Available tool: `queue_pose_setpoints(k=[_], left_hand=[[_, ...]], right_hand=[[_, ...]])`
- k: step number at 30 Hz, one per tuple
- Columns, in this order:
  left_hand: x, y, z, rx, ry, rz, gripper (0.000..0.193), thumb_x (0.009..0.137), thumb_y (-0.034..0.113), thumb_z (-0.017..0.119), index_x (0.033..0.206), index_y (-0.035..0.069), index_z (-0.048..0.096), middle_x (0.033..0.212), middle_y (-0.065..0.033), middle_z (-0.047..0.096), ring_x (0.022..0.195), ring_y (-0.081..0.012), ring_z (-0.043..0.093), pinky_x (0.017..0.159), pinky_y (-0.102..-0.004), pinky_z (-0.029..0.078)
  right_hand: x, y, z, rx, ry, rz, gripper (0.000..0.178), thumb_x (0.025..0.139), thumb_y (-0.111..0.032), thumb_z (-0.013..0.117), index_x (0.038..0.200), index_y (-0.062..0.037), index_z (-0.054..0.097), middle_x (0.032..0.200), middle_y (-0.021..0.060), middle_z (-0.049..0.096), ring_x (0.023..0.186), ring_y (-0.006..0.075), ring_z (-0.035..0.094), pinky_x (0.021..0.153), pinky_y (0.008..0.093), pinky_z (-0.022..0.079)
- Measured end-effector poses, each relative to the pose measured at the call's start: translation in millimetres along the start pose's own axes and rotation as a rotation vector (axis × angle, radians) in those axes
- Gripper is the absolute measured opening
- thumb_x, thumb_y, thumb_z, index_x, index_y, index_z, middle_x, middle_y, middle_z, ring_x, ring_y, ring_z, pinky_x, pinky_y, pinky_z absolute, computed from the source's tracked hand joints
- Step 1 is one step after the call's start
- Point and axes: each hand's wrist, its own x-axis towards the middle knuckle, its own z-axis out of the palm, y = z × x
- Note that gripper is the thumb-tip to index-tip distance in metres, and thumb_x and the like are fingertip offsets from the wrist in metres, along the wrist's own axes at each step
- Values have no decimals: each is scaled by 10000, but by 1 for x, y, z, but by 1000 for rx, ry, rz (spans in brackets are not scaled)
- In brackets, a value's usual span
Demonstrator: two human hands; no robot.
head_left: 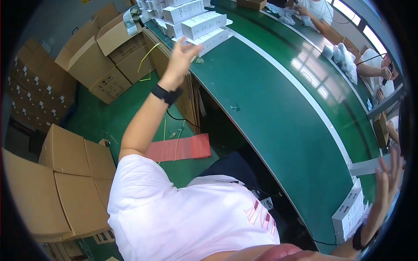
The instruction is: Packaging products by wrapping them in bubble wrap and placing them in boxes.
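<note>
My left hand [177,63] is raised at the far left end of the green table [261,113], its fingers apart and holding nothing. Just beyond its fingertips is a stack of white printed boxes [204,25]; I cannot tell whether the fingers touch the nearest one. A black band [166,94] with a thin cable circles that wrist. At the right edge, my right hand [387,180] is held up with fingers spread and nothing in it. Several more white boxes [349,213] stand beside its forearm, on the table's near right end.
Past a white rail [305,90] runs a shiny green conveyor belt [320,69], with people working on its far side around clear plastic bags [345,60]. Cardboard cartons [72,174] stack up at left; an open carton [93,48] stands behind. A red sheet [180,148] lies on the floor.
</note>
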Motion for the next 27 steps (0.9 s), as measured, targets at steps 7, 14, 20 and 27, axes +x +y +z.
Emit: queue_pose_setpoints(k=[7,14,20,27], left_hand=[[129,-27,-167,40,216,25,1087,810,715,565,1530,35,116,1542,-250,192,1428,-402,169,1146,-499,134],[198,-74,-177,-12,87,-76,1155,768,885,316,1536,46,114,1543,-266,218,1446,-430,131,1131,-600,32],[203,-57,-188,114,227,309,1138,791,666,644,1498,-54,118,1472,-305,311,1386,-352,320,1130,-395,252],[213,69,-127,507,447,672,1176,765,670,668,1492,-70,114,1409,-300,385,1347,-355,366,1119,-423,280]], right_hand=[[54,-84,202,733,-928,387,804,922,-470,570,1500,-10,251,1477,273,335,1140,291,600,963,389,464],[118,-133,382,869,-1061,463,1003,879,-575,599,1514,28,109,1531,348,90,1325,423,391,1077,463,352],[153,-178,467,874,-1017,423,1075,822,-570,675,1505,47,120,1529,342,36,1325,470,360,1098,506,301],[168,-199,493,941,-865,446,917,867,-451,672,1481,43,204,1419,239,332,1221,373,489,1036,468,379]])
